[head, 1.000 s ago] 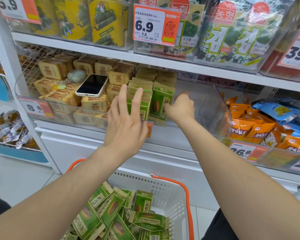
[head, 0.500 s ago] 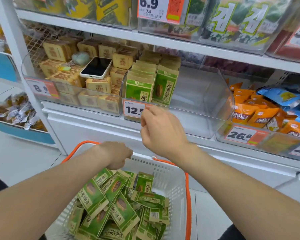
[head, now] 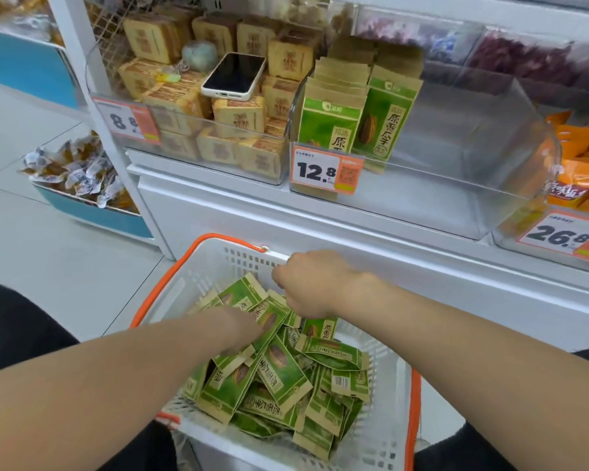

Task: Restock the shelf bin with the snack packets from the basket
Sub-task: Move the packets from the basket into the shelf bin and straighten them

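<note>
Reaching into the basket (head: 239,264) with both hands at once, likely to gather several green snack packets (head: 279,379) per trip. The left hand (head: 244,327) lies low on the heap, blurred, its fingers lost among the packets; whether they hold one cannot be told. The right hand (head: 308,287) hangs over the far side of the pile with fingers curled downward, tips hidden at a packet's top edge; a hold is probable, not confirmed. The packets lie loose and crossed at all angles, so each handful will need squaring before it is shelved. The basket sits on the floor right under the shelf bin (head: 456,147), close against the white base, which keeps the lift short and nearly straight up. In the bin, a stack of stocked packets (head: 334,120) stands upright, faces forward, packed against the left wall behind the 12.8 price tag (head: 323,171); everything right of them is bare clear plastic, so new stock has plenty of room there. The front lip is low, easy to clear. The shelf overhead caps the opening, so entry looks best from the front. The basket's orange handles lie folded along the rim, out of the way. A phone (head: 233,76) rests on tan boxes (head: 238,115) in the neighbouring bin, just left of the dividing wall: mind it when passing.
</note>
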`<state>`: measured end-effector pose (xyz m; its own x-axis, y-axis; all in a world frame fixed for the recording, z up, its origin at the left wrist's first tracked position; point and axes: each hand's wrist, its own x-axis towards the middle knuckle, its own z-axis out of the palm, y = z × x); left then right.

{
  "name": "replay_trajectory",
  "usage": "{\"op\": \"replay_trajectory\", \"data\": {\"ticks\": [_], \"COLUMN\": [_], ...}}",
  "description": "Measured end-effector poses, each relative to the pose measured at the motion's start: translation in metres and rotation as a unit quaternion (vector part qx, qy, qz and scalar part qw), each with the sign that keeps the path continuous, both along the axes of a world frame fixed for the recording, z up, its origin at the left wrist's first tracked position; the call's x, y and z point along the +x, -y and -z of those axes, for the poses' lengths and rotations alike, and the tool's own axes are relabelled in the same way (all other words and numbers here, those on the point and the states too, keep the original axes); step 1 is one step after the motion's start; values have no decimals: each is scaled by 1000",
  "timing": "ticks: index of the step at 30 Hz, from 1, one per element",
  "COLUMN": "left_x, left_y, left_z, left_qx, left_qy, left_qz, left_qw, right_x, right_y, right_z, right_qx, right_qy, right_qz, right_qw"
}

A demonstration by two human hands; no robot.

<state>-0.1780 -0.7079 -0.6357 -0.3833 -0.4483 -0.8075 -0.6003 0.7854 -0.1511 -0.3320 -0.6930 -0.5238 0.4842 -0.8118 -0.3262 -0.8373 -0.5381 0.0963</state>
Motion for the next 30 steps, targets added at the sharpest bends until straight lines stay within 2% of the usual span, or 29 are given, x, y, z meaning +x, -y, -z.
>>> {"op": "replay_trajectory", "data": {"ticks": [5, 12, 14, 17, 20, 22, 26, 28, 30], "left_x": [18, 27, 22, 14, 3, -9, -28, -33, -40], "left_y": [0, 13, 19, 30, 42, 44, 43, 42, 40], "left_z": [12, 27, 20, 7, -11, -30, -67, -83, -97], "left_qx": [-21, -60, -61, -50, -18, -8, 65, 109, 130], "left_qy": [-29, -77, -121, -229, -342, -417, -574, -613, -645], "left_qz": [15, 113, 89, -31, -151, -205, -333, -364, -392], "left_qw": [999, 989, 987, 972, 927, 886, 745, 693, 643], "right_x": [13, 22, 21, 14, -4, -19, -47, -59, -68], "right_y": [0, 0, -2, -4, -2, 2, 1, 1, 1], "right_z": [14, 13, 10, 0, -15, -24, -47, -59, -71], "right_qx": [117, 128, 138, 140, 127, 103, 59, 53, 47], "right_qy": [-63, -54, -60, -68, -52, -24, -5, 24, 90], "right_qz": [-24, -31, -16, 26, 104, 153, 224, 238, 262], "right_qw": [991, 990, 988, 987, 985, 983, 973, 969, 960]}}
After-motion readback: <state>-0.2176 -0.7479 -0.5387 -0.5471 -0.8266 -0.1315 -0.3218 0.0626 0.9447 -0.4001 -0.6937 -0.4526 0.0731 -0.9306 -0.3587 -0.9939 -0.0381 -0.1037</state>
